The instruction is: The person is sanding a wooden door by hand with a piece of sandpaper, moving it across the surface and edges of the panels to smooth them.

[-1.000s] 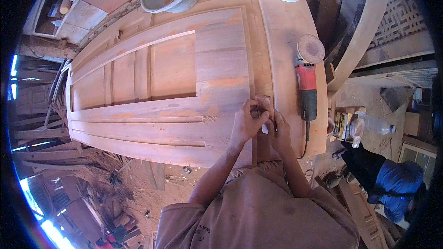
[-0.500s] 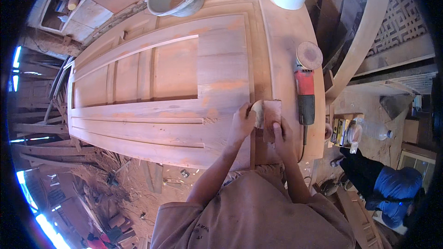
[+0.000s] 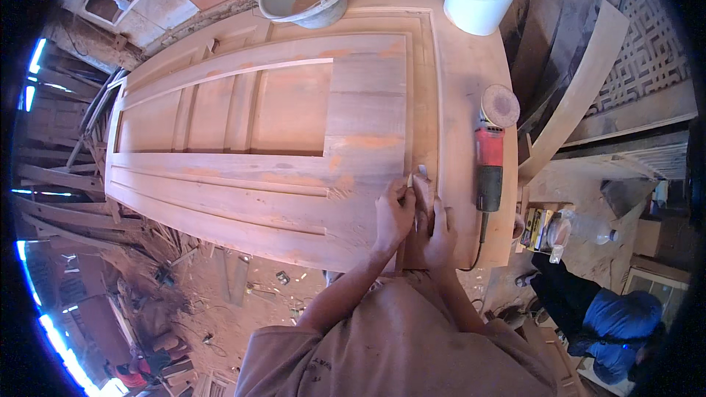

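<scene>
My right hand point(image 3: 439, 239) is closed round a flat reddish-brown piece point(image 3: 424, 197), now seen nearly edge-on. Pinched in the fingers of my left hand point(image 3: 396, 210) is a thin pale piece point(image 3: 410, 181), only its edge showing. Both hands are close together over the near right end of a wooden panel door point(image 3: 365, 117). Orange-brown patches mark the door's surface. It rests on another wooden panel point(image 3: 463, 66). To the right of my hands lies a red and black angle grinder point(image 3: 489, 169) with a round sanding disc on top.
A grey basin point(image 3: 309, 0) and a white bucket point(image 3: 479, 4) with a flat tool across its rim stand at the far edge. A curved board point(image 3: 585, 92) leans at right. A person in blue point(image 3: 621, 323) is at lower right. Scrap wood and shavings point(image 3: 228, 301) litter the floor.
The brown piece has turned from facing up to nearly edge-on. The pale piece, broad before, now shows as a thin edge. The view has shifted slightly.
</scene>
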`<state>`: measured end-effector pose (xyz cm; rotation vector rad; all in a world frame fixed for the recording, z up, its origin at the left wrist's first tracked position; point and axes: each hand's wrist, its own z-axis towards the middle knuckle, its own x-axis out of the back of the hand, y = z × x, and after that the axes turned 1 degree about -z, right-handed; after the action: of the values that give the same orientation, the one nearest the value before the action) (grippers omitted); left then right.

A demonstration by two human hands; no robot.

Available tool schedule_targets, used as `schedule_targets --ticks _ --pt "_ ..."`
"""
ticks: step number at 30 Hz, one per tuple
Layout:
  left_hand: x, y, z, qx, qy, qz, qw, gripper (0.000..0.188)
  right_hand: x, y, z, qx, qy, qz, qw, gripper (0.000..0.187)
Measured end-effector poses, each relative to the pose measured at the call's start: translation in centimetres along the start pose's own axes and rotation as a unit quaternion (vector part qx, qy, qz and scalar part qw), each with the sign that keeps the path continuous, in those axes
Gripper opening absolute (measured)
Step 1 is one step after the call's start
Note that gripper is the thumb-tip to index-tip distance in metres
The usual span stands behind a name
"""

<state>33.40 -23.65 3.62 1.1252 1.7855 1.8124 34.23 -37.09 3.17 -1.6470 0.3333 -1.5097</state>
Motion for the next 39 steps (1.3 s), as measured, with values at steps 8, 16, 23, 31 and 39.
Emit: schedule_targets --ticks 8,16,23,31,39 --pt "1.5 1.6 -0.1 -0.004 -0.036 -0.014 0.999 0.02 0.2 -0.5 1.2 0.049 0.03 0.054 0.997 0.055" --pt "3.2 1.4 -0.3 0.018 -0.101 -0.039 0.994 0.021 0.5 -0.7 1.3 0.019 -0.01 0.097 0.995 0.053" --pt "6.3 -0.6 -0.1 0.067 -0.227 -0.3 0.924 0.022 0.6 1.0 -0.6 -0.012 -0.085 0.142 0.986 0.056" --pt "8.5 1.8 0.5 0.043 -0.321 -0.251 0.912 0.024 1.4 -1.2 -1.1 -0.05 -0.126 0.153 0.979 0.06" --pt "9.5 1.9 0.7 0.054 -0.332 -0.135 0.932 0.017 1.3 -2.6 -1.2 -0.014 -0.113 0.133 0.985 0.061"
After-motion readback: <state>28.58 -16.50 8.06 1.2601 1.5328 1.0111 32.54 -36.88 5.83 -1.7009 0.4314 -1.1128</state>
